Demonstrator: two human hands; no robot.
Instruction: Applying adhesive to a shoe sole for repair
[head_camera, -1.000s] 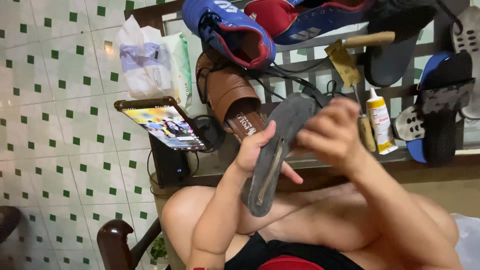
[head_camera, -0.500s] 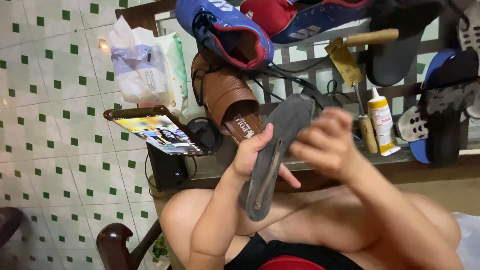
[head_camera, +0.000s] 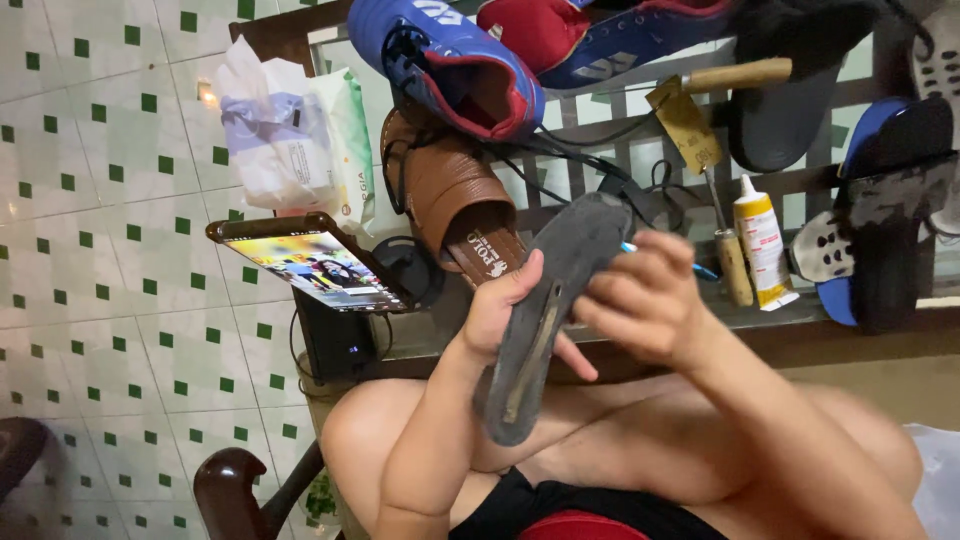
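My left hand (head_camera: 500, 300) grips a dark grey shoe sole (head_camera: 545, 320) by its edge and holds it on end above my lap. A long worn groove runs down the sole's face. My right hand (head_camera: 645, 300) is closed on a thin blue-tipped tool (head_camera: 703, 270), pressed against the upper part of the sole. The tool's working end is hidden behind my fingers.
A wooden bench (head_camera: 860, 330) in front carries a brown sandal (head_camera: 455, 195), a blue and red sports shoe (head_camera: 450, 65), a glue bottle (head_camera: 762, 240), a hammer (head_camera: 700, 110), an awl (head_camera: 730, 250) and black slippers (head_camera: 890, 230). A phone (head_camera: 310, 262) leans at the left, by a tissue pack (head_camera: 290, 140).
My right hand has shifted slightly lower and left along the top of the sole. My left hand keeps the sole in the same pose.
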